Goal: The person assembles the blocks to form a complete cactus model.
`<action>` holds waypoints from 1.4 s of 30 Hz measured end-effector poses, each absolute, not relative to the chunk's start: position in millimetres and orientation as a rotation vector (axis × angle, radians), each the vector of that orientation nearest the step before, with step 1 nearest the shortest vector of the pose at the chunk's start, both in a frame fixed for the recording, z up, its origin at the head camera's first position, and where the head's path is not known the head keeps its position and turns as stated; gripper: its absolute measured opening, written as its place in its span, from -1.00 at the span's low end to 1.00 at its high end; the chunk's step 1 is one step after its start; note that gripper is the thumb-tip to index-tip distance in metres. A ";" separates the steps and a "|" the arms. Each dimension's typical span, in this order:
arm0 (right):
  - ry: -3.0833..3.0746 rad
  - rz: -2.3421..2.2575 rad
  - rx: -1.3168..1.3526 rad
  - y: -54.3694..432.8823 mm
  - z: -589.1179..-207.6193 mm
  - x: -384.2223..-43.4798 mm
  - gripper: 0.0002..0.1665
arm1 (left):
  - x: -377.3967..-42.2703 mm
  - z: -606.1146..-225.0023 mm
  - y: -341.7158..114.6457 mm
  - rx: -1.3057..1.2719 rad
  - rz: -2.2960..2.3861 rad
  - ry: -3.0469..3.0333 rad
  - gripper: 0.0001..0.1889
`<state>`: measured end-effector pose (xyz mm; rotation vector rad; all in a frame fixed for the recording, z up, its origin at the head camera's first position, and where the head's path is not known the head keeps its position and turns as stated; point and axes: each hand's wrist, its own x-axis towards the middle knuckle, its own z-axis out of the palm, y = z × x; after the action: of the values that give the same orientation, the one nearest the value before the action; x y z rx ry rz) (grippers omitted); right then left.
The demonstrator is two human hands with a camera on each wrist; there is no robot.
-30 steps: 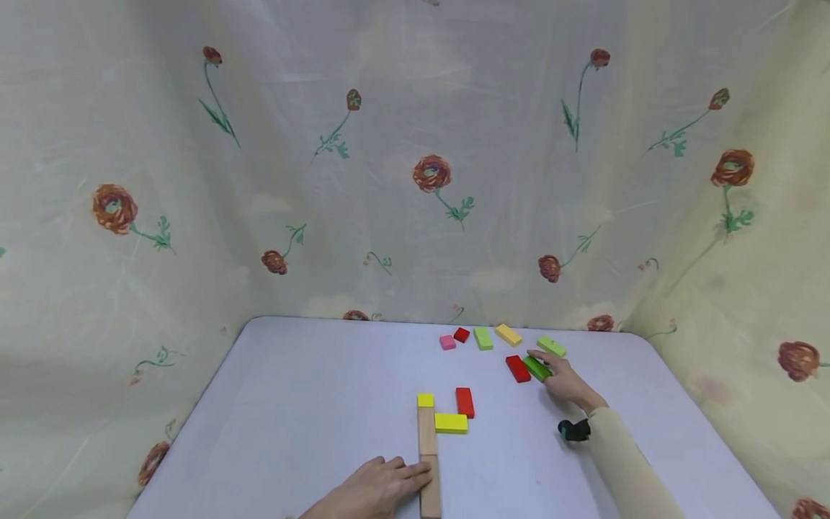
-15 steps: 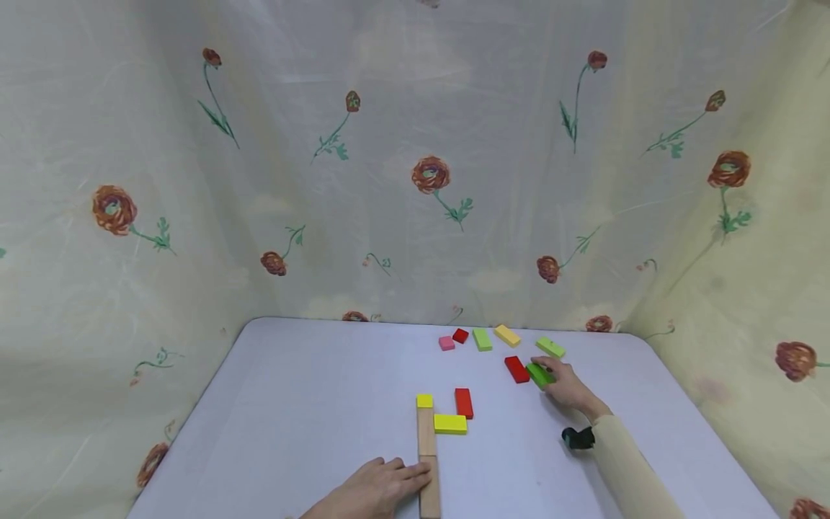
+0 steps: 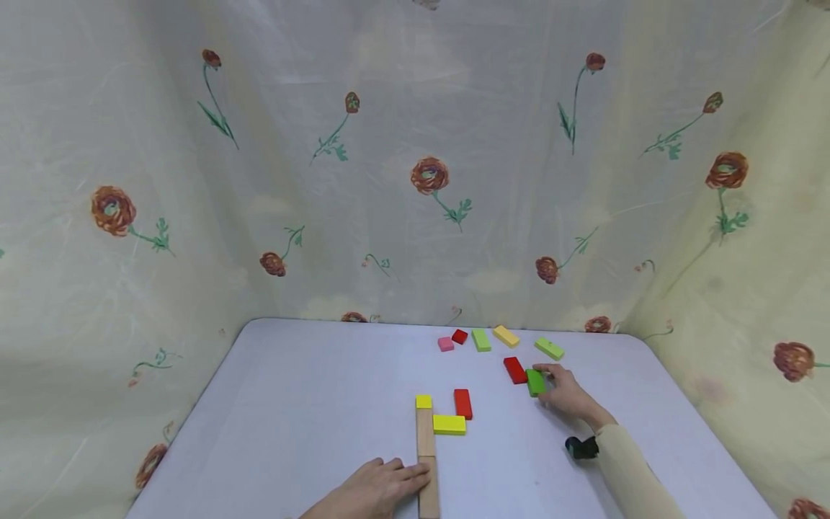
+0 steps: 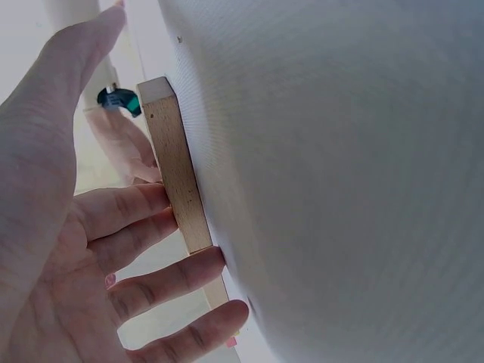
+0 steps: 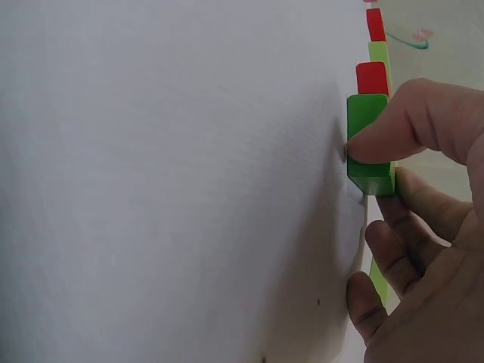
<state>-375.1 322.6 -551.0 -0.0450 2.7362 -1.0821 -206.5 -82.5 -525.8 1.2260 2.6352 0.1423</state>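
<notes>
From the head view, the person's left hand (image 3: 375, 491) lies at the bottom, left of centre, fingertips touching the near wooden block (image 3: 430, 497). Above that, in line with it, come the far wooden block (image 3: 424, 432) and a small yellow cube (image 3: 424, 401). A bright yellow block (image 3: 449, 425) sits against the line's right side, and the tall red block (image 3: 463, 404) stands out from its upper edge. Over in the lower right of the frame, the right hand (image 3: 569, 395) has hold of the dark green block (image 3: 534, 383), which lies just beside the slanted red block (image 3: 515, 370). A loose row runs along the back of the white table (image 3: 311, 389): pink block (image 3: 446, 344), red cube (image 3: 460, 336), light green block (image 3: 481, 340), pale orange block (image 3: 506, 336).

In the left wrist view, the left hand fills the left side, fingers spread and fairly straight, some tips against the near wooden block, which slants down through the centre-left.

The right wrist view shows the right hand at the right edge, thumb and forefinger pinching the dark green block, upper right of centre.
</notes>
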 end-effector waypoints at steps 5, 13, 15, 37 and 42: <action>2.744 -1.088 -0.064 317.0 -550.9 -368.5 -0.18 | -206.9 -525.7 -81.1 1.196 0.143 2.626 -0.16; 2.772 -1.043 -0.136 302.7 -549.7 -359.5 -0.21 | -208.4 -526.4 -81.3 1.207 0.145 2.618 -0.16; 2.793 -1.014 -0.157 297.9 -548.7 -358.3 -0.22 | -208.7 -526.8 -81.4 1.211 0.142 2.619 -0.15; 2.927 -0.831 -0.223 230.5 -547.2 -382.6 -0.21 | -209.6 -526.7 -81.7 1.214 0.162 2.606 -0.20; 2.932 -0.832 -0.260 220.8 -546.3 -390.7 -0.25 | -210.6 -526.6 -82.5 1.204 0.169 2.598 -0.19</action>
<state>-390.7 220.8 -546.3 -0.2596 2.9315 -0.8321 -210.6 -82.5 -526.6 1.2042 2.5981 0.1693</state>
